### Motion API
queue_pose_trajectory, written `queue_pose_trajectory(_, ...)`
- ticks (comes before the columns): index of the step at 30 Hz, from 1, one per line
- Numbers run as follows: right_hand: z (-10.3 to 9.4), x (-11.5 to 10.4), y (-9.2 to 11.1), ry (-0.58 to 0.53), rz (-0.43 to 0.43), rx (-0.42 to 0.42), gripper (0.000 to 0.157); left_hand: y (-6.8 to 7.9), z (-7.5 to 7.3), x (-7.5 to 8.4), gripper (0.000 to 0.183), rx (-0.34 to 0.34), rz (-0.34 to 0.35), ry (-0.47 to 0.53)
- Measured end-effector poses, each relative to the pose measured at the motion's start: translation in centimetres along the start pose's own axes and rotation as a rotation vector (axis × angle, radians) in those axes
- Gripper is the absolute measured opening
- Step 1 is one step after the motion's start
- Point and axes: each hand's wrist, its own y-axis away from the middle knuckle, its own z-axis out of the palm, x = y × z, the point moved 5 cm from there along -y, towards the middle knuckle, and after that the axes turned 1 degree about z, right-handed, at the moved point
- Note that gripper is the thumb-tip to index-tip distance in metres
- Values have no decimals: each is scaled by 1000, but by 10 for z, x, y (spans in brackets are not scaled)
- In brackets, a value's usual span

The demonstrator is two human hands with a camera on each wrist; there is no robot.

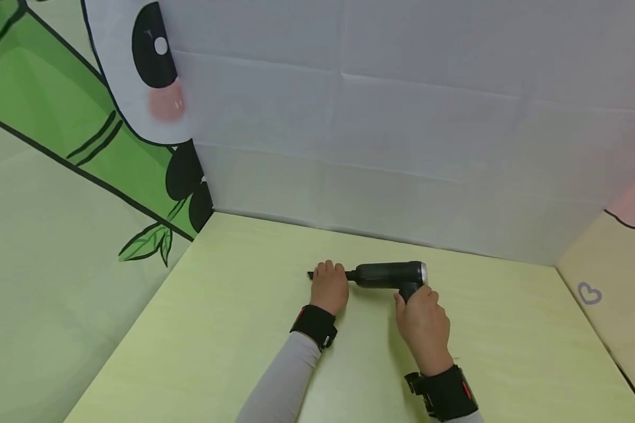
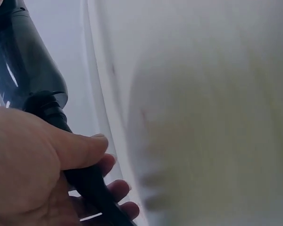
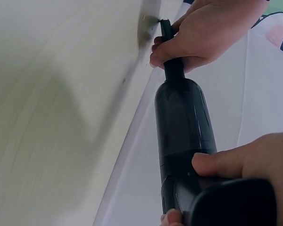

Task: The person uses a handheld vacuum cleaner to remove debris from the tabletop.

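Note:
A black handheld vacuum cleaner (image 1: 386, 275) lies level across the head view, close over the table, its narrow nozzle (image 2: 87, 186) pointing left. My left hand (image 1: 330, 288) grips that nozzle, thumb on one side and fingers curled round the other. The nozzle's tip shows past the fingers in the right wrist view. My right hand (image 1: 424, 322) holds the pistol-style handle (image 1: 409, 290) below the silver-rimmed rear end. In the right wrist view the dark body (image 3: 184, 117) runs from the right thumb up to the left hand.
The pale yellow table (image 1: 233, 317) spreads under both hands. A whitish sheet (image 1: 381, 129) forms the back wall, and a printed panel (image 1: 42, 235) with green bamboo stands at the left. The right wall (image 1: 608, 294) carries a small heart drawing. Black bands wrap both wrists.

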Motion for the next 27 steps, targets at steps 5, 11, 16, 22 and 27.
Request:
queue_pose_trajectory(5, 1, -8, 2, 4, -7, 22, 47, 2, 1, -10, 8, -69, -50, 47)
queue_pose_trajectory(11, -5, -11, 8, -4, 26, -6, 49, 8, -1, -13, 9, -168, -97, 102)
queue_pose_trajectory(16, -13, -9, 13, -20, 46, -40, 49, 13, -4, -9, 7, -171, -78, 105)
queue_pose_trajectory(22, -13, -15, 16, -23, 44, -19, 50, 15, -8, -13, 6, -109, -65, 71)
queue_pose_trajectory(27, -10, -23, 18, -8, 46, 5, 48, 16, -13, -14, 7, -6, -16, -13)
